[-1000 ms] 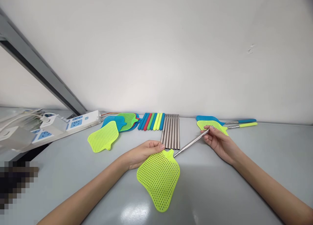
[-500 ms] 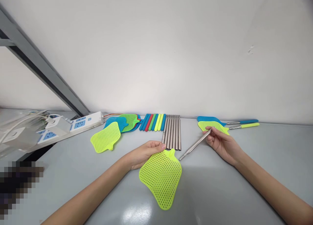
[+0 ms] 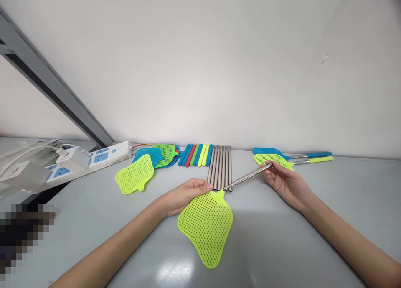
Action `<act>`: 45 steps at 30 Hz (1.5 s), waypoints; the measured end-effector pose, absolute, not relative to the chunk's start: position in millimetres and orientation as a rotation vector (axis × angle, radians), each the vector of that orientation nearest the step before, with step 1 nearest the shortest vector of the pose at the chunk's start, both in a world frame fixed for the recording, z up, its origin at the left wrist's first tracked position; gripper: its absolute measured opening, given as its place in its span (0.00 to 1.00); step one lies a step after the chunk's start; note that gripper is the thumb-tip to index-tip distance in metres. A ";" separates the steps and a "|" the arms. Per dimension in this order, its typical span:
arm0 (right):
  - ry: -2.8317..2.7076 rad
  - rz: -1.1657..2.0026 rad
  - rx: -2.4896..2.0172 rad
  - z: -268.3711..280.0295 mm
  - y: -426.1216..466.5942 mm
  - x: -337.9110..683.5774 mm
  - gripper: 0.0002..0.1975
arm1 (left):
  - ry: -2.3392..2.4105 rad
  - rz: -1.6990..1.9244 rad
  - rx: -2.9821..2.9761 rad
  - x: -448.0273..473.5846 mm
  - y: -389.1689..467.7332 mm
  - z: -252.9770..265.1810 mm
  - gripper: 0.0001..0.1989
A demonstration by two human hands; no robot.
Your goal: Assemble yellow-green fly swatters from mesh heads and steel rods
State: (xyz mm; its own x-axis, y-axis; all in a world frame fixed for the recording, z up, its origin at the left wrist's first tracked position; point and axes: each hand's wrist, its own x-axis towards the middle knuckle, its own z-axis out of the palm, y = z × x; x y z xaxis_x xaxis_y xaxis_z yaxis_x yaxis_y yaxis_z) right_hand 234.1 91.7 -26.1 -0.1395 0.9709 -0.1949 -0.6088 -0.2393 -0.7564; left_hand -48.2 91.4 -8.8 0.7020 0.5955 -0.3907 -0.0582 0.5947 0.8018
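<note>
My left hand (image 3: 188, 196) pinches a yellow-green fly swatter head (image 3: 206, 227) near its neck, with the perforated paddle pointing toward me. A silver telescopic metal rod (image 3: 247, 178) is held at its far end between the thumb and fingers of my right hand (image 3: 283, 183). The rod's thin tip lies at the neck of the swatter head; whether it is inside the socket I cannot tell. Behind my left hand several more metal rods (image 3: 222, 166) lie in a row, beside several coloured handle sleeves (image 3: 196, 155).
Loose swatter heads in yellow-green (image 3: 134, 175) and blue (image 3: 147, 155) lie overlapping at left. Assembled swatters with a blue handle (image 3: 319, 155) and a yellow handle (image 3: 321, 159) lie at right. A power strip (image 3: 106, 154) with plugs and cables runs along the left, near a metal frame post (image 3: 62, 87).
My right hand has swung the rod's tip up and to the left, bringing it to the swatter head's neck. The left hand and swatter head have hardly moved.
</note>
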 end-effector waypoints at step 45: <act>-0.677 1.627 -0.874 -26.4 91.2 232.6 0.06 | 0.718 0.408 0.879 -49.4 92.1 -11.1 0.10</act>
State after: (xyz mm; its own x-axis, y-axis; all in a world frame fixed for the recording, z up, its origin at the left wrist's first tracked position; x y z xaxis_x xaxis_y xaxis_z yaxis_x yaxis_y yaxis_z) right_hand 232.6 91.2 -26.4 -0.1119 0.9750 -0.1922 -0.5511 -0.2218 -0.8044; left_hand -49.4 92.1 -11.1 0.6983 0.5953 -0.3974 -0.0373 0.5847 0.8104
